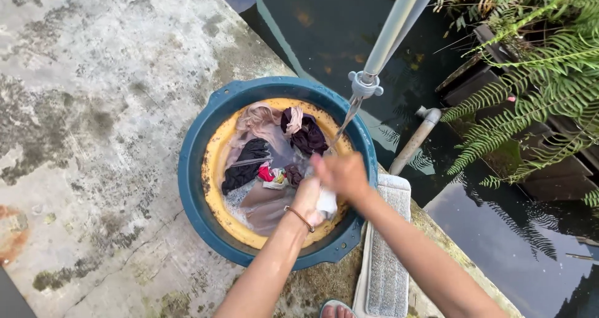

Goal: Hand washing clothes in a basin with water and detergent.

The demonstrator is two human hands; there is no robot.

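A blue basin (pixel 193 193) holds a yellow inner bowl (pixel 215 162) full of water and wet clothes: pink, black, dark purple and red pieces (pixel 268 156). Water streams from a grey pipe's tap (pixel 365 84) down into the bowl. My left hand (pixel 309 199), with a thin bracelet on the wrist, and my right hand (pixel 342 176) are pressed together over the bowl's near right side, both gripping a small white cloth (pixel 326 201). The hands are blurred.
The basin stands on stained concrete (pixel 93 137) at the edge of a dark pool (pixel 499 231). A grey scrubbing board (pixel 387 255) lies beside the basin on the right. A second pipe (pixel 415 137) rises from the water, ferns (pixel 536 87) hang beyond. My sandalled toes (pixel 337 310) show below.
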